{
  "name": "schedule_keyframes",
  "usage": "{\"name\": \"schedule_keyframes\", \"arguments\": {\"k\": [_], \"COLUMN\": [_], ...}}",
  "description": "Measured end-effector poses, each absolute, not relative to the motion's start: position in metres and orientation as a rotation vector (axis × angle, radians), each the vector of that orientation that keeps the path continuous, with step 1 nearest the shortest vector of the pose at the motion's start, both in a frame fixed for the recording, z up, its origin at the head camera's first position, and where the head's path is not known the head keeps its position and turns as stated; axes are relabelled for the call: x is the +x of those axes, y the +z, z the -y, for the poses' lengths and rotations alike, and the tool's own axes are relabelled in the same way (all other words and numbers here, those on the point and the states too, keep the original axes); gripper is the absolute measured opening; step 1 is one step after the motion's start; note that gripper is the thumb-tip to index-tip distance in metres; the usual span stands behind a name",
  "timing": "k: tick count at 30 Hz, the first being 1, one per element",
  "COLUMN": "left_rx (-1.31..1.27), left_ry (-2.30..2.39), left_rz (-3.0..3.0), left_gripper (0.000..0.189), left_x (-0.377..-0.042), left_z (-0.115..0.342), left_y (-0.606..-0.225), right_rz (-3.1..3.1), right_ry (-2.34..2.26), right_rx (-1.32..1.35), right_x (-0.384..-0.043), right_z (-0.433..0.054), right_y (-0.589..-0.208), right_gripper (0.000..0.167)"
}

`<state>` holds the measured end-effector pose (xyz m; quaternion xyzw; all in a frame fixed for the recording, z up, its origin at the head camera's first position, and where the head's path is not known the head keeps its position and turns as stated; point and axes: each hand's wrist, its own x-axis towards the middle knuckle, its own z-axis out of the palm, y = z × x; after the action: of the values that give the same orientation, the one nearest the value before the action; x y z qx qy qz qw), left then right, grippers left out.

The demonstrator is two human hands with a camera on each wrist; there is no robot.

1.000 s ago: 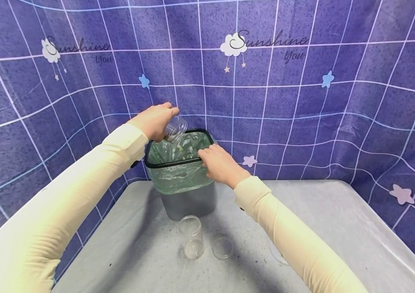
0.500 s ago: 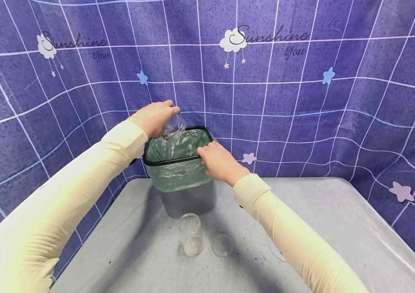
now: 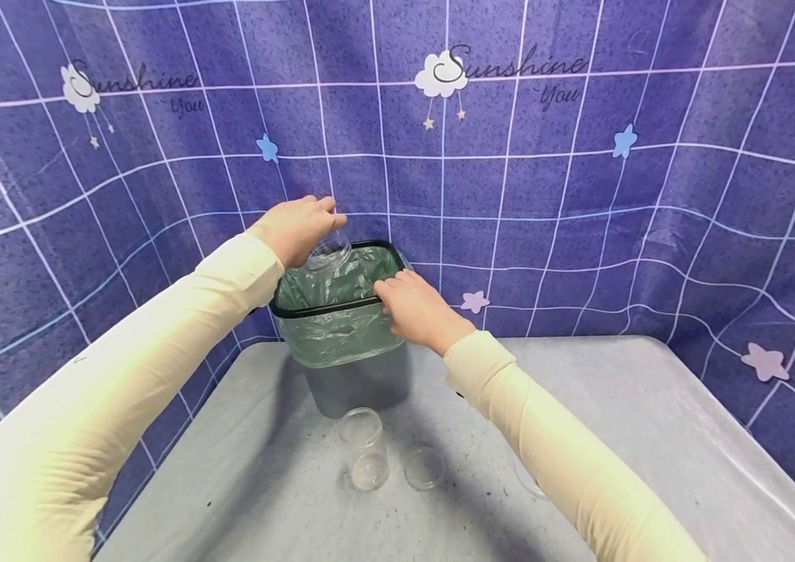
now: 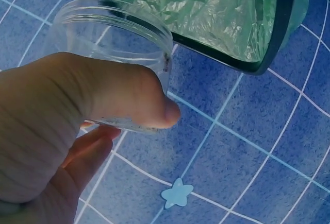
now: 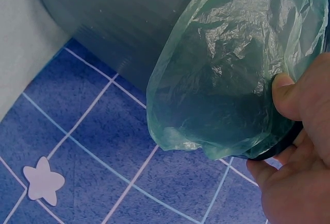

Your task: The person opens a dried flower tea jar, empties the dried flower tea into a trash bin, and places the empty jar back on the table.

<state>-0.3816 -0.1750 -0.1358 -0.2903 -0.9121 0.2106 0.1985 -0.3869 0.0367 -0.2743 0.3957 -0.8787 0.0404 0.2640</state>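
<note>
My left hand (image 3: pixel 299 230) grips a clear plastic jar (image 3: pixel 330 254) tipped over the mouth of a trash can (image 3: pixel 358 388). In the left wrist view the jar (image 4: pixel 116 26) has a ridged neck, and a few dark specks cling inside near its rim. The thumb lies along its side. A green plastic bag (image 3: pixel 341 339) lines the can and folds over its black rim (image 3: pixel 327 308). At the can's right corner my right hand (image 3: pixel 421 311) pinches the rim and bag. The right wrist view shows that thumb pressing on the bag (image 5: pixel 221 90), with fingers under the rim.
In front of the can a second clear jar (image 3: pixel 365 453) stands without a lid on the grey tabletop (image 3: pixel 285 499). Beside it lies a clear round lid (image 3: pixel 424 468). Another clear round edge (image 3: pixel 529 480) shows partly behind the right forearm. A purple checked curtain (image 3: pixel 509 195) hangs behind.
The jar in my left hand has tipped further down over the can. Dark bits seen at its mouth a second ago no longer show there. My right hand keeps its hold on the rim.
</note>
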Motion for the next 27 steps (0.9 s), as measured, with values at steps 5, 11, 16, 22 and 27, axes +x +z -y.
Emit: {"name": "schedule_keyframes", "arguments": {"k": [5,11,16,22,27], "left_rx": [-0.85,-0.884,-0.869,-0.837,-0.827], "left_ry": [0.597,0.663,0.746,0.833,0.822], "left_rz": [2.524,2.464,2.458,2.484,2.493], "left_gripper": [0.051,0.038,0.032,0.034,0.029], "left_x": [-0.381,-0.383,-0.382,-0.382,-0.382], "left_z": [0.17,0.162,0.153,0.149,0.149], "left_y": [-0.137,-0.142,-0.144,-0.146,-0.145], "right_rz": [2.387,2.384,2.372,2.376,2.365], "right_ry": [0.103,0.101,0.094,0.095,0.09], "right_rx": [1.061,1.066,1.067,1.065,1.063], "right_x": [-0.387,-0.388,-0.389,-0.389,-0.388], "right_z": [-0.036,-0.036,-0.037,-0.036,-0.036], "right_y": [-0.274,-0.274,-0.274,-0.275,-0.275], "right_gripper": [0.029,0.03,0.029,0.029,0.028]}}
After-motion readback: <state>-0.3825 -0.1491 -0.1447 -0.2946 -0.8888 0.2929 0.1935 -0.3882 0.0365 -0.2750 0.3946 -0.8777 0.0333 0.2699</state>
